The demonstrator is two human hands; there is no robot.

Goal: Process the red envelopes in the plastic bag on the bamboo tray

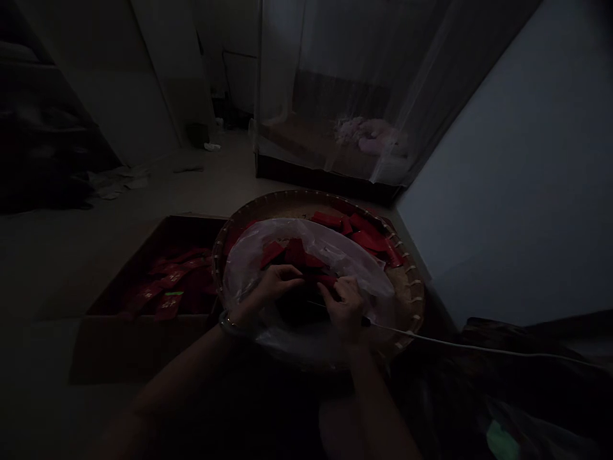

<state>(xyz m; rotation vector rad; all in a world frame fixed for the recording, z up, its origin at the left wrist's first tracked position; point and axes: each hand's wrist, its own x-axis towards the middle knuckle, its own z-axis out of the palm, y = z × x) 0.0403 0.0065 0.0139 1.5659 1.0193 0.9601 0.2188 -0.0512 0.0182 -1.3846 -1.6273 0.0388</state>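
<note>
The room is dim. A round woven basket tray point(407, 281) lies on the floor in front of me with a clear plastic bag point(335, 249) spread over it. Red paper packets point(297, 254) lie in the bag, and more red packets point(368, 237) rest on the tray's far side. My left hand point(272, 284), with a bangle at the wrist, has its fingers curled on the red packets inside the bag. My right hand point(345, 306) is pinched on the packets next to it. What lies under both hands is too dark to make out.
A brown cardboard box point(115, 345) with several red packets point(167, 287) sits left of the tray. A white cable point(479, 348) runs right from my right hand. A netted frame point(345, 96) with a pink cloth stands behind. A pale wall point(517, 191) rises at right.
</note>
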